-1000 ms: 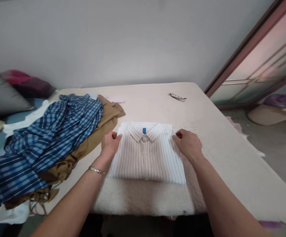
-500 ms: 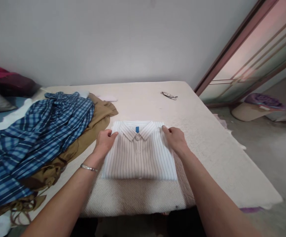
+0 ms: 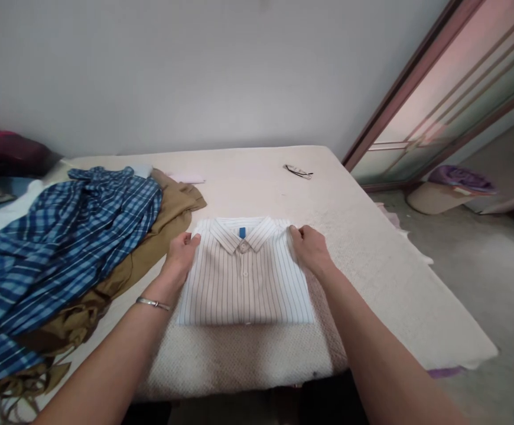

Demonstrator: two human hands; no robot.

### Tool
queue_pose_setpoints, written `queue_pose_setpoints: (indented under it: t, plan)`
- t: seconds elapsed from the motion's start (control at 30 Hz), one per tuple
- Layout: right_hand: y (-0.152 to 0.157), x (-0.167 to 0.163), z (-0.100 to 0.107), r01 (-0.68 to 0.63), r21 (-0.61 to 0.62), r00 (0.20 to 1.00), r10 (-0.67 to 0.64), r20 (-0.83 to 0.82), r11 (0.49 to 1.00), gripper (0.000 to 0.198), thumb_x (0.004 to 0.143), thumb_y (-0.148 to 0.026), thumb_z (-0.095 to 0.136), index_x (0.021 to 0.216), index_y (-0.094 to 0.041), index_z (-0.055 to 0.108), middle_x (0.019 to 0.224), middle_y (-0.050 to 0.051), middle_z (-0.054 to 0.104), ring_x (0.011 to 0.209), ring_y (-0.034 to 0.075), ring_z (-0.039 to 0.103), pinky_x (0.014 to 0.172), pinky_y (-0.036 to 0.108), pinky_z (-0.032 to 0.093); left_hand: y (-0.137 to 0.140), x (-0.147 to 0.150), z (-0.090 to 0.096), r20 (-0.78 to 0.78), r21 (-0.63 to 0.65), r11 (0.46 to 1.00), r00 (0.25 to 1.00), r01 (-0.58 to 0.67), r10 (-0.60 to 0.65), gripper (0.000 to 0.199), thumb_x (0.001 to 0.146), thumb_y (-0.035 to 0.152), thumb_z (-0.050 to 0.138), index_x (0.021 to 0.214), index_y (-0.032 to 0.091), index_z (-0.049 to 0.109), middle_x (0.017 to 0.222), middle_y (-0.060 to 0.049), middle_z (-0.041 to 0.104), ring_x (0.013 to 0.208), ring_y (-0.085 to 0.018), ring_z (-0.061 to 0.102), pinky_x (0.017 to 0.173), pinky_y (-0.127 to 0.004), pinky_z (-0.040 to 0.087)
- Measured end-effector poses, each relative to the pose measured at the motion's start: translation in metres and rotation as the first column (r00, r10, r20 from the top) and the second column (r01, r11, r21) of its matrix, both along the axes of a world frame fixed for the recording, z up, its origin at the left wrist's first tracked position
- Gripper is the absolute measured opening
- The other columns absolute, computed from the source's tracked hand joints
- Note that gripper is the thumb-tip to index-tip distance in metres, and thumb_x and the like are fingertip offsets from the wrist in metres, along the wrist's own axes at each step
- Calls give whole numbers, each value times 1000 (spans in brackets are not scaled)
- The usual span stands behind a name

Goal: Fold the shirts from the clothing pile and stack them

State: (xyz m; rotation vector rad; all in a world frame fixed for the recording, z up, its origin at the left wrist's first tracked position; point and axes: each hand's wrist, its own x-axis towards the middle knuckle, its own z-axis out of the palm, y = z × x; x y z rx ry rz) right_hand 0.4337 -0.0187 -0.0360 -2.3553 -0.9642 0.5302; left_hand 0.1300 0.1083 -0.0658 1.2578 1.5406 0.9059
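A folded striped shirt (image 3: 228, 277) lies flat on the bed, white with thin dark stripes, its collar at the far side and a blue label inside the neck. My left hand (image 3: 181, 254), with a silver bangle on the wrist, is closed at the shirt's left shoulder edge, thumb along the fold. At the opposite shoulder, my right hand (image 3: 309, 245) pinches the edge between thumb and curled fingers. The fingertips under both edges are hidden.
Left of the shirt lie a blue plaid garment (image 3: 93, 218) and brown clothing (image 3: 172, 206). Eyeglasses (image 3: 298, 172) rest on the bed (image 3: 372, 283) near the wall. A bin with a purple liner (image 3: 461, 179) stands on the floor beyond the right side.
My left hand has slid slightly outward to the left, its thumb moving from the shirt's top to its edge. My right hand stays at the right shoulder. The whole view has shifted a little.
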Motion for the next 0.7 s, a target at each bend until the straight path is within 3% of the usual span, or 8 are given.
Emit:
queue_pose_setpoints:
  t: [0.1, 0.23, 0.33, 0.4, 0.5, 0.6, 0.7]
  plan:
    - [2, -3, 0, -15, 51, 1000, 15, 6, 999, 32, 94, -40, 52, 67, -23, 46, 70, 5, 58, 68, 18, 51, 64, 29, 36, 0, 2, 1, -28, 13, 1000, 1000, 12, -12, 36, 64, 51, 73, 75, 19, 62, 64, 3, 56, 60, -13, 49, 57, -25, 36]
    - [4, -2, -7, 24, 137, 960, 16, -279, 990, 34, 94, -42, 45, 66, -25, 35, 58, -3, 40, 56, 14, 39, 55, 27, 33, -3, 4, 1, 40, 30, 999, 999, 35, -36, 37, 67, 56, 63, 74, 22, 52, 63, 7, 49, 56, -12, 44, 56, -24, 36]
    - [4, 5, -10, 30, 99, 935, 7, -354, 995, 34, 95, -46, 43, 68, -25, 40, 57, -3, 41, 56, 15, 42, 56, 27, 35, -1, 3, -5, 13, 52, 998, 999, 29, -30, 35, 67, 54, 63, 76, 22, 53, 63, 7, 48, 57, -12, 42, 57, -25, 35]
    - [3, 9, -9, 44, 58, 960, -26, -278, 997, 34, 93, -45, 50, 68, -23, 46, 61, 1, 49, 64, 19, 51, 61, 29, 38, 2, 1, -9, -45, 77, 997, 999, 22, -19, 33, 69, 51, 65, 78, 21, 57, 64, 6, 51, 59, -13, 44, 58, -25, 34]
    - [3, 7, 0, 59, -59, 998, -60, -11, 996, 37, 96, -53, 49, 82, -19, 59, 81, 12, 65, 84, 26, 62, 73, 33, 43, 8, -1, -16, -206, 127, 991, 978, 44, -17, 30, 75, 49, 62, 85, 20, 61, 71, 1, 61, 65, -17, 53, 62, -27, 38]
    - [4, -4, 9, 5, -178, 980, 31, 196, 984, 47, 100, -58, 39, 97, -18, 65, 93, 16, 70, 90, 28, 66, 77, 36, 45, 12, -4, -19, -355, 160, 982, 934, 103, -40, 28, 80, 46, 58, 89, 20, 62, 78, -3, 66, 71, -20, 60, 65, -29, 41]
    - [5, -15, 12, -80, -210, 968, 126, 215, 974, 40, 101, -50, 42, 96, -19, 66, 93, 14, 70, 87, 27, 66, 74, 35, 45, 12, -5, -20, -401, 177, 975, 915, 132, -51, 26, 82, 45, 56, 88, 20, 62, 76, -4, 66, 71, -21, 60, 65, -30, 42]
